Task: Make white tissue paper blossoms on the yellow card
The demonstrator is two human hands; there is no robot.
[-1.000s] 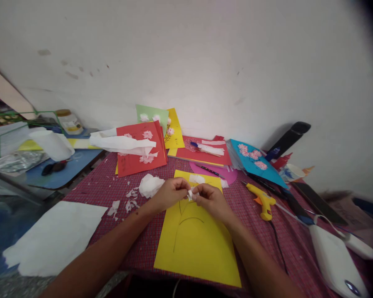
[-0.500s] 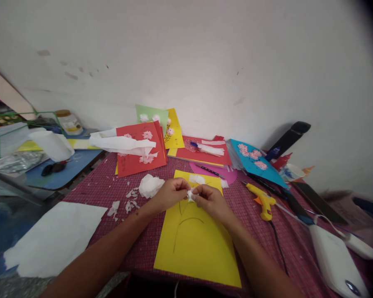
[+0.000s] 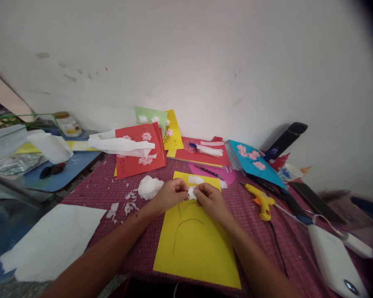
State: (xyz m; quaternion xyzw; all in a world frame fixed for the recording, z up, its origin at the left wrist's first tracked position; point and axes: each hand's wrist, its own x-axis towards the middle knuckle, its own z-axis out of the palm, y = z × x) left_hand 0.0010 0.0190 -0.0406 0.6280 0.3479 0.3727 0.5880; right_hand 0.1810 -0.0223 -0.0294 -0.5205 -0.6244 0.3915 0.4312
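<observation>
Paper scrap (image 3: 192, 193), one, white, is opening flatter than before, left hand (image 3: 174, 192) and right hand (image 3: 211, 199) pinching it together, possibly tearing if pulled unevenly.

Brown-lidded jar (image 3: 69, 125) on blue table (image 3: 78, 162), near pale wall (image 3: 186, 62).

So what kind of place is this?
Probably a paper-craft work table against a wall: yellow glue gun, blue card with pink paper flowers, and torn white paper scraps.
</observation>
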